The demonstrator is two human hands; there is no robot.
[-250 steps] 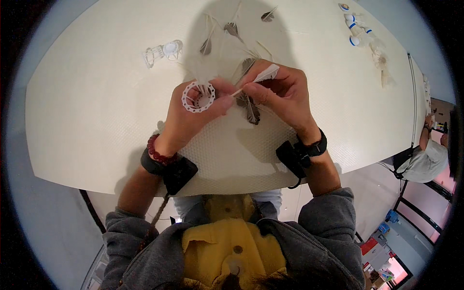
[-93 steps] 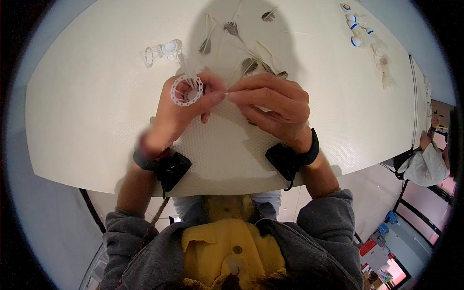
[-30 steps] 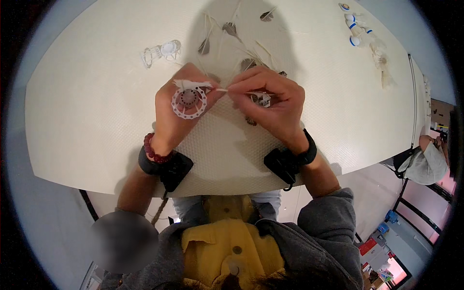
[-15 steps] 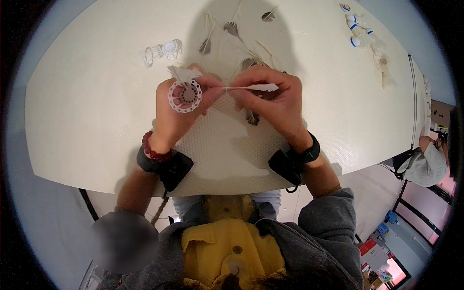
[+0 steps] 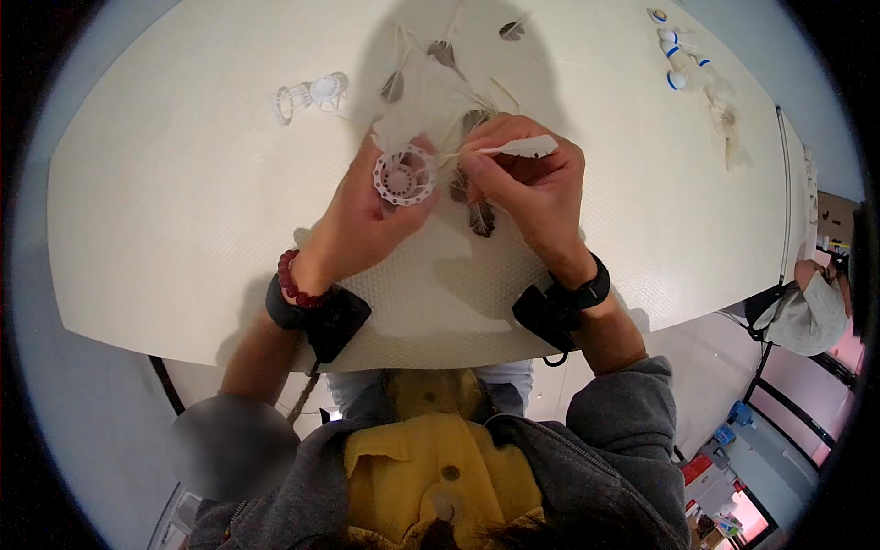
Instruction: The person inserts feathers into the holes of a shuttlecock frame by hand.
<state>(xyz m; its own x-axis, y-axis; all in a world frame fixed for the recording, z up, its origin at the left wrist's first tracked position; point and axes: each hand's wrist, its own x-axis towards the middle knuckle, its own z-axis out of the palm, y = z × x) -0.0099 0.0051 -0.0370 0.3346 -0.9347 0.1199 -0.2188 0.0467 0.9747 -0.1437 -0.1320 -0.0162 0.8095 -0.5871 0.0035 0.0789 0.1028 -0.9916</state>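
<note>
My left hand [image 5: 353, 229] is closed around a white plastic shuttlecock skirt [image 5: 401, 181], its round holed rim facing up. A pale feather [image 5: 389, 136] shows at the far side of this skirt; whether it is fixed there I cannot tell. Just to the right, my right hand [image 5: 543, 192] pinches a white feather [image 5: 527, 147] by its shaft. The feather's vane points right, and its bare quill end is toward the skirt. Under and beside my right hand lie dark-tipped feathers [image 5: 481, 220] on the white table.
More loose feathers [image 5: 442, 53] lie farther back on the white table [image 5: 183, 229]. Another white plastic skirt [image 5: 293, 99] rests at the back left. White shuttlecock heads with blue bands [image 5: 676, 81] and a frayed pale shuttlecock [image 5: 729, 128] sit at the far right. A person [image 5: 807, 316] is beyond the right edge.
My left hand has moved right with the skirt and no longer pinches the feather's quill. My right hand has drawn slightly right, still holding the feather.
</note>
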